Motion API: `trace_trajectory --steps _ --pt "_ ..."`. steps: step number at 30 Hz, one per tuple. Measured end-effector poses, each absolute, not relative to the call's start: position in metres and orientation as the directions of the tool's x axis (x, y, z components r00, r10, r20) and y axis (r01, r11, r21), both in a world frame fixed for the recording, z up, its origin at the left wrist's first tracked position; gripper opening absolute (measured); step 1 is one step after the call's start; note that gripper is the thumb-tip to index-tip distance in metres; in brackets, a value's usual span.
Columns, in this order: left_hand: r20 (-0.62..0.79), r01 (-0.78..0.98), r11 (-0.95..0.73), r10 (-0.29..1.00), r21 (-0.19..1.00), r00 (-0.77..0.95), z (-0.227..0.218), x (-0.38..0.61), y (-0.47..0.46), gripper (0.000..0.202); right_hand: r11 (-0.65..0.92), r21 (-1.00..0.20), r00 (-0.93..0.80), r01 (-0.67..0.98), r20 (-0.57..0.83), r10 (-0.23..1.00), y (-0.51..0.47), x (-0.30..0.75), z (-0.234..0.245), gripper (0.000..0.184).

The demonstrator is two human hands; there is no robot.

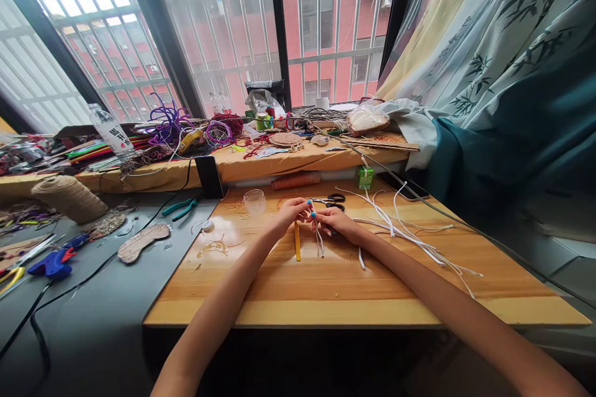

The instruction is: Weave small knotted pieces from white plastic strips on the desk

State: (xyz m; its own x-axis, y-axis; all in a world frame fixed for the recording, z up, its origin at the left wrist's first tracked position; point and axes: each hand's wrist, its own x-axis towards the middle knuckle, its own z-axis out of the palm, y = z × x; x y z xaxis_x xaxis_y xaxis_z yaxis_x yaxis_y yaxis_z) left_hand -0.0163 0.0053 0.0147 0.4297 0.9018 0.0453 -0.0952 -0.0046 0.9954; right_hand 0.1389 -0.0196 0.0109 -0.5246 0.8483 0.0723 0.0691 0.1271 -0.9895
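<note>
**Left hand and right hand meet over a slim bundle of thin white strands**

Blue-nailed fingertips pinch the bundle from both sides above a varnished, light-brown wooden table; thumb and forefinger are pressed together on each hand, and the loose ends hang toward the tabletop. Exactly how the strands cross between the fingers is too small to tell. A flat yellow stick lies just beside the left hand, while scissors with black looped handles rest just beyond the right. Loose lengths of white cord fan across the table to the right, near a small green box. A clear plastic cup stands to the left of the hands, and a spool of orange-red thread lies at the back edge. Farther left, on a grey surface, are teal-handled pliers, a thick cone of beige twine and a blue glue gun. Craft supplies crowd a ledge draped in orange-yellow cloth beneath barred windows.
</note>
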Motion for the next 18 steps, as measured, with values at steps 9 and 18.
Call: trace_trajectory --steps 9,18 --pt "0.169 0.15 -0.217 0.944 0.965 0.283 0.018 -0.0154 0.0045 0.024 0.075 -0.996 -0.438 0.045 0.048 0.898 -0.0201 0.138 0.0099 0.035" --pt "0.165 0.251 -0.221 0.961 0.942 0.224 0.0177 -0.0179 0.0059 0.019 0.084 -0.994 -0.355 0.064 0.056 0.933 -0.0181 0.1357 0.0084 0.033"
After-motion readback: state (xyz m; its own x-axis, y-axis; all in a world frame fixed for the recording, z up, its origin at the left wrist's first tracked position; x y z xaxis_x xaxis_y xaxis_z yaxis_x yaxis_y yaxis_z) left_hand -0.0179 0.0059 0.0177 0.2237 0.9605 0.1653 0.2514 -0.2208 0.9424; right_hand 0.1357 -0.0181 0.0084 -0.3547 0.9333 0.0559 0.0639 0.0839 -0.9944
